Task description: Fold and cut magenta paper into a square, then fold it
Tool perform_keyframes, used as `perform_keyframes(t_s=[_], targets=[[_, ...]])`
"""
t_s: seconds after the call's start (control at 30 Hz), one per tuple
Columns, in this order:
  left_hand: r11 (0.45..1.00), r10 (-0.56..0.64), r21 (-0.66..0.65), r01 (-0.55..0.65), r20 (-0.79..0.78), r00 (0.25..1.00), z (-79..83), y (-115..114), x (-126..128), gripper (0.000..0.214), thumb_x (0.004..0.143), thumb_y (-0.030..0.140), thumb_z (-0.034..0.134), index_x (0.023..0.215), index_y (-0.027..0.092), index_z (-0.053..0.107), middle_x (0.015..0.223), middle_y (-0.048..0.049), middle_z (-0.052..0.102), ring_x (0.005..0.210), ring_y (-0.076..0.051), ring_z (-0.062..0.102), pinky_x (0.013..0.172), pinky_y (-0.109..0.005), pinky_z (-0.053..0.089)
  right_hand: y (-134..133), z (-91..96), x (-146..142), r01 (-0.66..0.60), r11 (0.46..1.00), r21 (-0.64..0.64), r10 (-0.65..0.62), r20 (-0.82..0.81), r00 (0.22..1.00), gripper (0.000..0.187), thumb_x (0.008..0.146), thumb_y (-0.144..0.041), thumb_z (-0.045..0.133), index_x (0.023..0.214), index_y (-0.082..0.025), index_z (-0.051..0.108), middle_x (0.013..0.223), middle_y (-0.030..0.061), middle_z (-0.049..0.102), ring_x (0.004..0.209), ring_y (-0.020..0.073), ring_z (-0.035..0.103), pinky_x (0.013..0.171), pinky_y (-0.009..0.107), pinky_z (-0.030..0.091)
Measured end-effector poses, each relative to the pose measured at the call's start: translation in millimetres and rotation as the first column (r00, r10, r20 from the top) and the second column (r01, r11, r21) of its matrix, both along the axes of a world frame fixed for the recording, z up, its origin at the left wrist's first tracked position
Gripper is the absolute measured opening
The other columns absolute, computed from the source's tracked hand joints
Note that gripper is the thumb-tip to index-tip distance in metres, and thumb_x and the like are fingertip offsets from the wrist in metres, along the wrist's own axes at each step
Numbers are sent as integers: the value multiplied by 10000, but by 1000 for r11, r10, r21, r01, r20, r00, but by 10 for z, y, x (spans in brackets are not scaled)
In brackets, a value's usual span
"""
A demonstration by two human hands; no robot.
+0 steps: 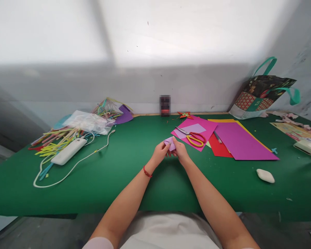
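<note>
A small folded piece of light purple paper [171,144] is held between both hands above the green table. My left hand [160,152] pinches its left side, with the thumb lying over the front. On the opposite side, my right hand [180,151] grips the right edge, thumb near the top corner. Just beyond the hands, scissors [194,137] with red and yellow handles rest on pink paper [206,128] and a light purple sheet [199,128]. The fingers behind the folded paper are partly hidden.
Purple sheets [245,140], red paper [220,147] and a pen [217,137] lie to the right. A white power bank [69,151] with a cable and a heap of paper strips [52,141] are at left. A shopping bag [261,97] leans against the wall.
</note>
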State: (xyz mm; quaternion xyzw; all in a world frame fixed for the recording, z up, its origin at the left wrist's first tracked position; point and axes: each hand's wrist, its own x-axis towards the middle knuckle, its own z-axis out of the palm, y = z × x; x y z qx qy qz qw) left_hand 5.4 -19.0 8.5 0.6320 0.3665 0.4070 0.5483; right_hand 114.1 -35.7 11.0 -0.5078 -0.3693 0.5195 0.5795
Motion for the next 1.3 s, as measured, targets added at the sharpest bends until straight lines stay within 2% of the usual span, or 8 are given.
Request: perform_keyframes(t_s=[0.17,0.3,0.5,0.7,0.9,1.03,1.13,1.3], targets=[[965,261,30,-262,27,965,-41,163,-84,187,716,288,557,844,163,504,536,63,521,417,-95,505,404,-197,358,46,-33,-10,46,999,13,-46,9,999,489,621,-676,520,506,-220,388,330,-76,359,270,78,343,291,218,243],[915,394,184,-360,-213,894,-114,248,-190,249,722,212,560,967,167,560,577,39,540,539,-131,553,550,-243,440,27,-60,-19,34,994,107,-47,124,991,388,611,-564,590,573,-219,415,367,-96,398,286,69,344,305,203,251],[780,613,513,-357,-513,601,-156,230,-210,438,769,263,561,1181,128,499,1224,-170,513,1155,-286,460,951,-409,368,-6,-84,-27,24,992,124,-55,249,967,299,670,-486,544,588,-220,437,385,-89,412,313,80,354,338,215,272],[868,461,472,-152,-654,600,-224,230,-174,587,736,261,616,1277,188,401,1317,-151,464,1269,-285,353,1059,-510,190,3,-106,36,63,984,167,-126,398,909,242,725,-435,499,616,-220,472,482,-51,495,410,113,443,443,245,375],[859,476,488,-153,-653,590,-260,232,-197,538,792,204,519,1308,183,366,1357,-149,425,1286,-254,344,1059,-489,213,109,-34,373,58,982,178,-174,754,633,168,728,-185,472,846,-184,592,866,61,639,797,198,585,734,319,454],[826,514,549,-124,-645,566,-220,162,-149,502,821,227,477,1308,150,384,1390,-155,383,1318,-271,287,1074,-488,201,204,174,805,171,983,68,-106,967,230,360,746,-107,462,1090,-124,566,1121,161,565,1060,266,507,845,342,405],[817,468,577,-1,-663,584,-202,60,-32,483,844,278,453,1303,140,396,1374,-152,409,1310,-270,306,1079,-493,188,283,281,1094,265,959,-97,89,995,42,361,772,-160,495,1121,-86,550,1158,206,530,1093,295,484,832,354,402],[785,268,537,310,-745,611,-223,-133,199,479,865,342,431,1307,161,398,1401,-139,375,1321,-262,286,1082,-501,166,418,230,1262,209,925,-318,328,944,-15,309,734,-200,577,1020,-84,602,1028,205,604,984,285,562,726,321,428]])
